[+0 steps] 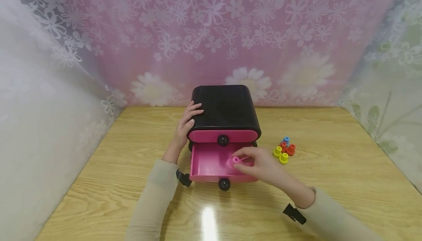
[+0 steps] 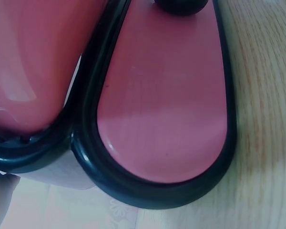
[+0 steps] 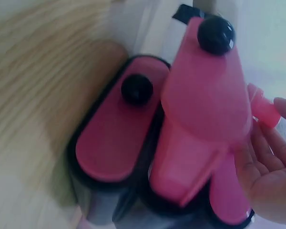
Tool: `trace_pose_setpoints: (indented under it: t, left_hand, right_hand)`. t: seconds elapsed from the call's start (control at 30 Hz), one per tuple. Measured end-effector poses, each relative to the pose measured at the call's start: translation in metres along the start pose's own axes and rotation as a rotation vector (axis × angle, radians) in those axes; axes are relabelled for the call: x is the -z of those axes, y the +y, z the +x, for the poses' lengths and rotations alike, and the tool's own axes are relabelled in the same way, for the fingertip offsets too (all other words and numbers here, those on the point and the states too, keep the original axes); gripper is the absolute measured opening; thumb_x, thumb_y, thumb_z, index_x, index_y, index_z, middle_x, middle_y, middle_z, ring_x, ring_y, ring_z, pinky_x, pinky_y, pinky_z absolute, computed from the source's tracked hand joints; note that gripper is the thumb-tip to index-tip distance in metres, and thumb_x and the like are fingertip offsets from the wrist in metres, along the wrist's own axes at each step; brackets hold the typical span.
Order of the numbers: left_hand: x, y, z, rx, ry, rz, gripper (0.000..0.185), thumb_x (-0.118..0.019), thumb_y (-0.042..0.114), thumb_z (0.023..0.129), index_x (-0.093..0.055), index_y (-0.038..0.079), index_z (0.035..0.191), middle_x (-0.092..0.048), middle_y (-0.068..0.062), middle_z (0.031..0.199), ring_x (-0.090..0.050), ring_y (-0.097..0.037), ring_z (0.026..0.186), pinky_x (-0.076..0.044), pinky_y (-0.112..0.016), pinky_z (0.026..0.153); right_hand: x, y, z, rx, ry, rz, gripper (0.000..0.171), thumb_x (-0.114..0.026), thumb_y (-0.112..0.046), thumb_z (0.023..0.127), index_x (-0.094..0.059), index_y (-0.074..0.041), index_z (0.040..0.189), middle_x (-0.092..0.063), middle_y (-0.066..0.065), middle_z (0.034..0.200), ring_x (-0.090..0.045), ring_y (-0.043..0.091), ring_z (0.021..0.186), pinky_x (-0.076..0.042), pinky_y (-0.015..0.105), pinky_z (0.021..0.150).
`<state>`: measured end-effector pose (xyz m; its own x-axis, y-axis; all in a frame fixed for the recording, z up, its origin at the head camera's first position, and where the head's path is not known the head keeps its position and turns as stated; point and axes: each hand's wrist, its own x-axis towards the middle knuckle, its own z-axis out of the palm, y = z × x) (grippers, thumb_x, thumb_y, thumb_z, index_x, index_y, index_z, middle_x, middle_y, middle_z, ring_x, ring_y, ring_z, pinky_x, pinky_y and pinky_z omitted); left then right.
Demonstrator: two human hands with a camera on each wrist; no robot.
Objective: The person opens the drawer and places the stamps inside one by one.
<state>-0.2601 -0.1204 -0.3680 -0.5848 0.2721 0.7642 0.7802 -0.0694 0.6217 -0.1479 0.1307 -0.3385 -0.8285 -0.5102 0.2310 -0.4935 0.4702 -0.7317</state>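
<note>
Your right hand (image 1: 263, 166) pinches a small pink plastic peg (image 1: 232, 161) over the open lower pink drawer (image 1: 207, 162). Your left hand (image 1: 186, 123), fingers relaxed, rests against the black plastic mini chest (image 1: 225, 111).

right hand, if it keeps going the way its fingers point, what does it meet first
Probably the floor of the open drawer: the right hand holds a pink peg over it, fingers pointing left and slightly down. Depth is unclear.
</note>
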Motion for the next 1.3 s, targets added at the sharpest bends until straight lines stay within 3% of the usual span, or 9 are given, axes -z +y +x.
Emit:
trace_pose_setpoints:
  t: [0.13,0.33,0.43,0.63,0.87,1.03,1.3]
  left_hand:
    - [-0.002,0.013,0.002,0.010,-0.006,0.015,0.037,-0.029,-0.003,0.079,-0.045,-0.021,0.107,-0.031,-0.037,0.126,-0.008,-0.043,0.128,-0.006,-0.046,0.103]
    - [-0.006,0.029,0.006,0.012,-0.010,0.046,0.037,-0.028,-0.005,0.078,-0.044,-0.024,0.105,-0.030,-0.042,0.122,-0.008,-0.051,0.123,-0.006,-0.046,0.103]
    - [-0.006,0.027,0.006,0.014,-0.009,0.045,0.036,-0.029,-0.003,0.079,-0.044,-0.023,0.106,-0.031,-0.040,0.123,-0.008,-0.048,0.125,-0.006,-0.046,0.104]
    - [-0.001,0.007,0.001,0.006,0.001,0.041,0.038,-0.031,0.006,0.083,-0.048,-0.017,0.109,-0.035,-0.032,0.127,-0.011,-0.040,0.128,-0.005,-0.044,0.104]
    - [0.000,-0.002,-0.001,-0.014,-0.003,0.040,0.044,-0.033,0.016,0.085,-0.049,-0.015,0.110,-0.036,-0.030,0.128,-0.011,-0.036,0.130,-0.005,-0.044,0.104]
    - [-0.001,0.002,0.000,-0.014,0.003,0.045,0.041,-0.031,0.008,0.082,-0.049,-0.017,0.109,-0.035,-0.032,0.127,-0.011,-0.038,0.129,-0.006,-0.043,0.104]
    - [-0.006,0.027,0.005,0.013,-0.001,0.061,0.037,-0.028,-0.004,0.078,-0.045,-0.023,0.105,-0.031,-0.041,0.122,-0.008,-0.050,0.124,-0.006,-0.047,0.103]
  right_hand:
    - [-0.015,0.000,0.008,0.041,-0.005,0.003,0.020,-0.068,-0.017,0.076,-0.066,-0.008,0.093,-0.063,-0.003,0.084,-0.059,0.011,0.078,-0.050,0.030,0.068]
    - [-0.031,-0.003,0.020,0.081,0.003,0.009,0.019,-0.068,-0.013,0.075,-0.066,-0.006,0.093,-0.063,0.000,0.085,-0.060,0.013,0.079,-0.050,0.027,0.068]
    - [-0.036,-0.006,0.025,0.088,-0.002,0.001,0.020,-0.067,-0.013,0.075,-0.066,-0.006,0.094,-0.064,-0.001,0.085,-0.060,0.014,0.079,-0.050,0.028,0.069]
    - [-0.045,-0.011,0.034,0.119,-0.028,-0.030,0.021,-0.067,-0.013,0.075,-0.067,-0.005,0.094,-0.063,-0.004,0.081,-0.058,0.015,0.073,-0.048,0.029,0.066]
    - [-0.055,-0.017,0.039,0.132,-0.071,-0.102,0.020,-0.067,-0.011,0.075,-0.067,-0.004,0.094,-0.064,0.000,0.083,-0.059,0.009,0.072,-0.048,0.023,0.064]
    - [-0.057,-0.019,0.042,0.136,-0.095,-0.152,0.018,-0.067,-0.013,0.075,-0.067,-0.005,0.092,-0.065,0.001,0.083,-0.060,0.007,0.071,-0.049,0.022,0.063]
    - [-0.059,-0.020,0.047,0.149,-0.101,-0.207,0.018,-0.066,-0.014,0.076,-0.067,-0.006,0.092,-0.064,-0.001,0.080,-0.059,0.006,0.070,-0.047,0.018,0.063]
